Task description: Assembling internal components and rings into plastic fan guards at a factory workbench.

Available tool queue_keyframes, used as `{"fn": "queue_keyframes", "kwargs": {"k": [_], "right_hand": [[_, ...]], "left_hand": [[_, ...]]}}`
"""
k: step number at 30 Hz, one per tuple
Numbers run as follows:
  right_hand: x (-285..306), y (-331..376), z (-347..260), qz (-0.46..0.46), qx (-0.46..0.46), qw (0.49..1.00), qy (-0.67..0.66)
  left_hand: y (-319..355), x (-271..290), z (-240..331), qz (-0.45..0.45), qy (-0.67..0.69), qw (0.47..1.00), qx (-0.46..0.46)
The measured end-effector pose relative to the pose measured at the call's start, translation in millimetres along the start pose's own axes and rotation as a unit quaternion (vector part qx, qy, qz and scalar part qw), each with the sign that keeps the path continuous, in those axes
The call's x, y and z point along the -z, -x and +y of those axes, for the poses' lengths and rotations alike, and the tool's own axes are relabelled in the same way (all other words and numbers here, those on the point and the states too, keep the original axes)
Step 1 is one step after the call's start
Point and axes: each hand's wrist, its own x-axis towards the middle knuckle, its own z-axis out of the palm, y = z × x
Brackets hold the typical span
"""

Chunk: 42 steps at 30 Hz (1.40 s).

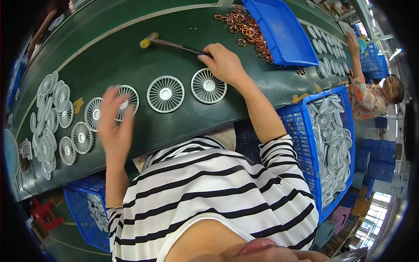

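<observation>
My right hand [224, 64] grips the black handle end of a mallet [174, 45], whose yellow head points left. Just below that hand, a white spoked plastic disc [208, 86] lies on the green work surface. Another such disc [166, 94] lies flat to its left. With fingers spread, my left hand [114, 124] hovers over a third disc [131, 101] and partly covers it. Right beside my left hand lie more of these discs [82, 137]. Nothing shows in the left hand's fingers, which are a little blurred.
A heap of copper-coloured rings [246, 28] lies beside a blue tray [283, 35]. Blue crates [312, 161] of white discs stand at my right and lower left. Many discs [46, 118] pile up at the far left. A co-worker [371, 94] sits at the far right.
</observation>
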Motion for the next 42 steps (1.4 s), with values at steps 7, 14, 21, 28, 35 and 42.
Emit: {"fn": "queue_keyframes", "kwargs": {"k": [7, 14, 21, 28, 35, 42], "right_hand": [[75.7, 60.7, 34.4, 0.261, -0.122, 0.955, -0.072], [130.5, 104.2, 135.6, 0.381, -0.329, 0.759, -0.413], [152.2, 111.9, 175.7, 0.328, -0.356, 0.672, -0.56], [187.2, 103.4, 215.6, 0.274, -0.332, 0.666, -0.609], [189.4, 104.1, 225.4, 0.255, -0.255, 0.638, -0.68], [97.7, 122.8, 153.6, 0.358, -0.318, 0.697, -0.535]], "left_hand": [[-23.7, -67.9, 38.4, -0.198, -0.008, 0.97, -0.141], [-30.4, -97.4, 36.6, -0.25, -0.019, 0.957, -0.145], [-31.1, -105.9, 38.4, -0.263, -0.051, 0.952, -0.147], [-36.5, -119.1, 43.3, -0.254, -0.052, 0.951, -0.169], [-39.0, -125.9, 43.2, -0.264, -0.03, 0.951, -0.159], [-40.1, -137.0, 44.7, -0.255, -0.012, 0.955, -0.152]]}}
